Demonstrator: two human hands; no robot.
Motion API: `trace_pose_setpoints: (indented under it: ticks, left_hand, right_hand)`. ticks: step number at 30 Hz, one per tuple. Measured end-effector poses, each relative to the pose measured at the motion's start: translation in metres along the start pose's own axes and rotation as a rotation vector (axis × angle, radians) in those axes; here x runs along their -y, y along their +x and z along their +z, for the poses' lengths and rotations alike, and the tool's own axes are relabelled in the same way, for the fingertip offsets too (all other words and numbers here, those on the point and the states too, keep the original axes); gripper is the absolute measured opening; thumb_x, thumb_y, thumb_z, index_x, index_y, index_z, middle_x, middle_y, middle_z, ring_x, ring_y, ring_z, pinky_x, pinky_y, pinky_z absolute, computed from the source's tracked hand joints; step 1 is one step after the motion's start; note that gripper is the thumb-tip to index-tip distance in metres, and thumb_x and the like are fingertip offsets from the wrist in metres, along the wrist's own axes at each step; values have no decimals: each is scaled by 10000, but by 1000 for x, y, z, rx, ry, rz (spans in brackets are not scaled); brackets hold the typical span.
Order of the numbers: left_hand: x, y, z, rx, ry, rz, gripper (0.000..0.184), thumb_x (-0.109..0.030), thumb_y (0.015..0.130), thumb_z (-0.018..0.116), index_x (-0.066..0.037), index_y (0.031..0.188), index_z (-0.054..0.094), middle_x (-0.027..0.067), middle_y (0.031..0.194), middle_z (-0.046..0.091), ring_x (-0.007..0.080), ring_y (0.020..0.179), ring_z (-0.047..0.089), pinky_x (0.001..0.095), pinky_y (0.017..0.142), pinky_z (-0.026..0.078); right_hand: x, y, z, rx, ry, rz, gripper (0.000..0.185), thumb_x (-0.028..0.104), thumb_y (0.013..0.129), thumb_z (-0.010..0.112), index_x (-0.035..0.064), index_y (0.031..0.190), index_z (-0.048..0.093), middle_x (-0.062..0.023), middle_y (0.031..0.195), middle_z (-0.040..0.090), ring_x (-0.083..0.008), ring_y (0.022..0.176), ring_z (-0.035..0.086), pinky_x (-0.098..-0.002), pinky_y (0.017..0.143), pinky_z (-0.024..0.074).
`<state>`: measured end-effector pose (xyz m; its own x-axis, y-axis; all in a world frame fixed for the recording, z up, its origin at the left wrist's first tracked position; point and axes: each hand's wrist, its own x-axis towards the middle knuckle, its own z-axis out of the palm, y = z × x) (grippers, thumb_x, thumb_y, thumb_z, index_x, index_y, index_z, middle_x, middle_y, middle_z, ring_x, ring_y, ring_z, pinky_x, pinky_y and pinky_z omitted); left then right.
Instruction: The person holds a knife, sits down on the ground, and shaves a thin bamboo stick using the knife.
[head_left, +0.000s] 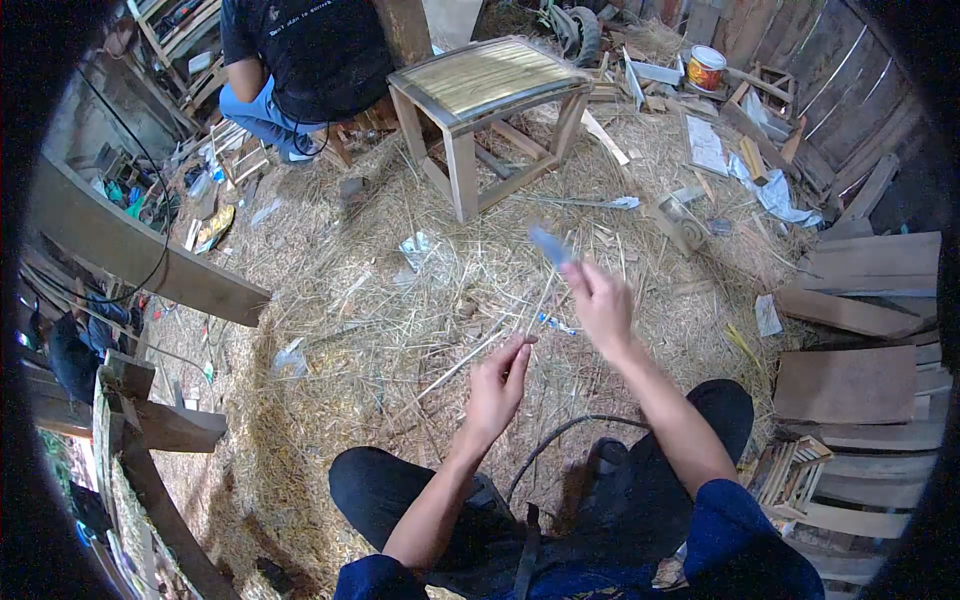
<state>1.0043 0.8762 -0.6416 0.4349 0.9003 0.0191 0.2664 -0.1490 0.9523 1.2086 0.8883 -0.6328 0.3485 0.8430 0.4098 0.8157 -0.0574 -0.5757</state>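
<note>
Above dark-trousered knees (378, 482), a thin strip (543, 304) is being pinched in the left hand (497, 388); just beyond, a blurred blue-grey blade (549, 246) is being gripped in the right hand (601, 308). Farther off, a wooden stool (490, 85) is being supported by straw-strewn ground (335, 290).

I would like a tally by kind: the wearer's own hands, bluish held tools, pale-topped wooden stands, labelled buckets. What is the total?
Left hand and right hand: 2
Bluish tool, motion-blurred: 1
Pale-topped wooden stand: 1
Labelled bucket: 1
Total: 5
</note>
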Motion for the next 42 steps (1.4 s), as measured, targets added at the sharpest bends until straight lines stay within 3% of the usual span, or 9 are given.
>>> trace_pose_setpoints:
  ticks: [4, 9, 14, 17, 20, 28, 33, 37, 42]
  left_hand:
    - [1, 4, -6, 43, 98, -98, 264, -166, 1009, 539, 6, 1170, 660, 36, 800, 640, 57, 720, 501, 260, 626, 446]
    - [-12, -1, -1, 49, 58, -29, 258, -143, 1002, 553, 21, 1171, 657, 141, 1019, 725, 112, 882, 633, 294, 769, 522]
    - [6, 1, 4, -36, 31, 51, 250, -145, 990, 565, -13, 1174, 671, 83, 585, 541, 67, 526, 427, 287, 484, 375]
    - [7, 0, 3, -45, 17, 50, 246, -142, 986, 569, -8, 1167, 670, 92, 591, 554, 71, 513, 419, 286, 474, 358]
    - [0, -1, 4, -30, 42, 89, 244, -145, 988, 567, -12, 1165, 669, 85, 593, 562, 69, 510, 417, 282, 472, 350]
    - [1, -1, 3, -22, -10, -27, 246, -155, 998, 548, -23, 1161, 675, 34, 543, 466, 62, 494, 389, 292, 451, 332]
    - [-2, -8, 8, 46, -32, -39, 257, -174, 1003, 550, 2, 1151, 663, 38, 591, 468, 59, 563, 401, 291, 497, 348]
    - [11, -1, 1, -49, 19, -22, 281, -167, 998, 562, 30, 1177, 649, 61, 609, 494, 66, 575, 430, 280, 515, 380]
    - [3, -1, 4, -47, 23, 60, 279, -171, 994, 565, 31, 1167, 650, 78, 630, 544, 72, 560, 431, 289, 501, 374]
  right_hand:
    - [7, -26, 23, 81, -81, -347, 422, 447, 1006, 493, 119, 773, 619, -28, 496, 554, -118, 363, 476, -291, 340, 356]
    - [-6, 11, 1, -63, 130, 20, 469, 456, 1024, 443, 125, 736, 609, 37, 461, 453, -70, 340, 343, -247, 317, 270]
    - [-4, -21, 22, 99, 43, -157, 446, 446, 1009, 483, 109, 755, 627, 23, 472, 475, -78, 351, 371, -261, 325, 273]
    - [8, -13, 9, 89, -2, -292, 425, 415, 1006, 504, 86, 787, 662, 11, 457, 476, -84, 363, 412, -280, 340, 284]
    - [-6, 10, 0, -89, 116, 27, 393, 393, 1005, 519, 89, 811, 676, 10, 458, 479, -85, 361, 407, -283, 337, 274]
    - [-6, -11, 15, 66, -57, -229, 449, 435, 1023, 466, 119, 746, 626, 17, 467, 478, -94, 361, 413, -271, 334, 298]
    - [-11, -4, 10, -40, 102, 59, 410, 413, 1010, 506, 112, 762, 631, 6, 484, 535, -107, 369, 466, -282, 328, 325]
    - [11, -29, 27, -46, 115, -423, 396, 412, 977, 566, 109, 728, 622, -37, 490, 536, -154, 384, 507, -334, 375, 390]
    - [-7, 6, 8, -105, 32, -90, 410, 432, 1008, 503, 136, 755, 633, 20, 471, 488, -105, 378, 454, -296, 363, 363]
